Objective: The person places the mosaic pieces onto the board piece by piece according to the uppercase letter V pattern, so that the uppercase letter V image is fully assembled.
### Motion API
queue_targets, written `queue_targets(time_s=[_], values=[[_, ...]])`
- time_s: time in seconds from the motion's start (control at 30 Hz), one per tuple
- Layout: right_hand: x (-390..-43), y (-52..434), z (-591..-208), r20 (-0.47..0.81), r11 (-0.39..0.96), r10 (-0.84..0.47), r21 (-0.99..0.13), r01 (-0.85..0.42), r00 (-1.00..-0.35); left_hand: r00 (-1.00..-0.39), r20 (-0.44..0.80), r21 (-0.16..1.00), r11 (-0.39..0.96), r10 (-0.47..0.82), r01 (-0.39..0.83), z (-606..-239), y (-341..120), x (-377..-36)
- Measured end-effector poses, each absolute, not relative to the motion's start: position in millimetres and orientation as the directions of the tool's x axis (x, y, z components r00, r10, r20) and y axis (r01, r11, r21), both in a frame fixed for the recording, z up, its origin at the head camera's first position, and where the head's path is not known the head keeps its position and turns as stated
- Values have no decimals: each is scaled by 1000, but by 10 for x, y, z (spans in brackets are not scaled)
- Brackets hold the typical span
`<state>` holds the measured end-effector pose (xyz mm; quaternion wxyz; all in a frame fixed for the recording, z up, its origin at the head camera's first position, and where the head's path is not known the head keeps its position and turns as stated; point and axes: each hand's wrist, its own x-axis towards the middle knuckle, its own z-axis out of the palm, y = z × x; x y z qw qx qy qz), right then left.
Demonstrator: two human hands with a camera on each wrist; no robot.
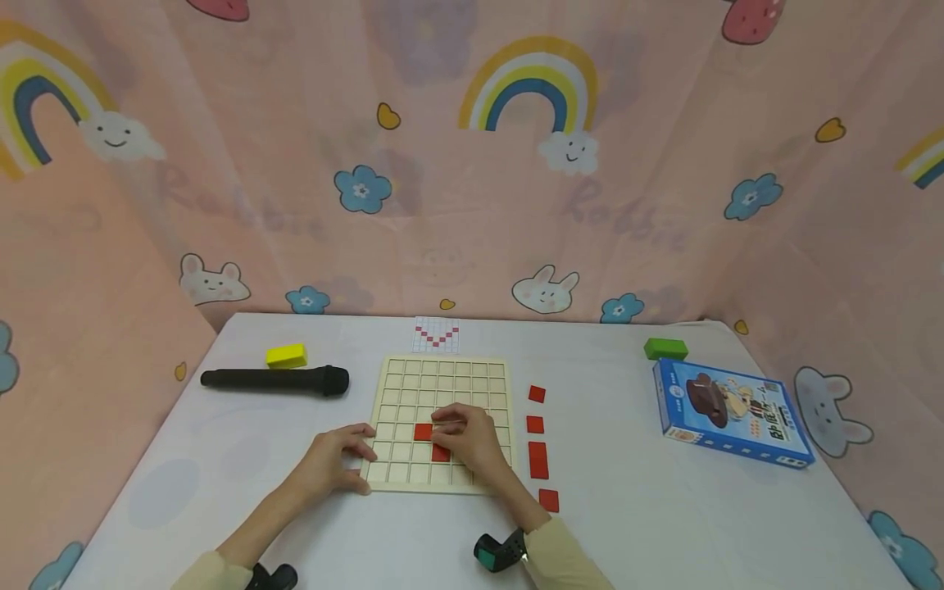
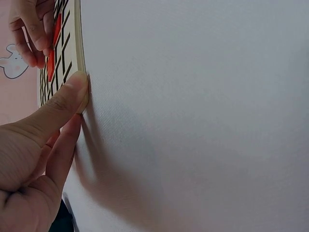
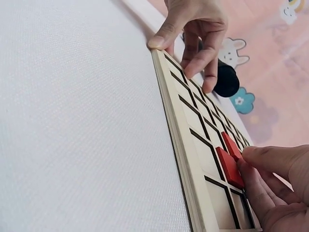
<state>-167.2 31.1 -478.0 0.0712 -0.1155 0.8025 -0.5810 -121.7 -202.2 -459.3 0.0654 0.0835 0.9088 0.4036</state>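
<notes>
Nearest the person, wrists: a black band with a teal face (image 1: 498, 553) sits on the right wrist, beside cream sleeves.
Left hand (image 1: 335, 459): fingers curled on the near-left corner of the wooden grid board (image 1: 472, 385), thumb pressed to its edge, pinning it to the white surface (image 1: 664, 508).
Right hand (image 1: 468, 438): fingertips down on a red square tile (image 1: 423, 432) lying in a cell low in the board's middle; a second red tile (image 1: 440, 453) sits in the cell diagonally below, partly under the fingers.
Risk at the tile: if it goes in tilted it may ride on the thin dividers rather than drop flat, and a sideways press could knock the neighbouring tile out.
Risk at the board: if the left hand eases off, I judge the light board could skid on the smooth cloth.
Spare red tiles (image 1: 537, 459): in a column just right of the board; a sweeping sleeve could scatter them.
Pattern card (image 1: 436, 334): beyond the board's far edge, showing a red V; a miscounted cell would spoil the match.
Farther off: black microphone (image 1: 276, 380), yellow block (image 1: 286, 356), green block (image 1: 665, 348), blue box (image 1: 730, 411), all well apart from the hands.
</notes>
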Motion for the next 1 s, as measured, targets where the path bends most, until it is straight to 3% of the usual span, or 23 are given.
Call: queue_targets(time_s=[0.43,1.0], values=[[-1668,430,-4758,-33,310,-232,-950,-42,-972,-984,-88,756,654,157,36,-4606,-1995,-1208],[-1711,788,-4686,-28,298,-178,-954,-27,-984,-982,-81,751,658,170,52,-4614,-1999,-1223]])
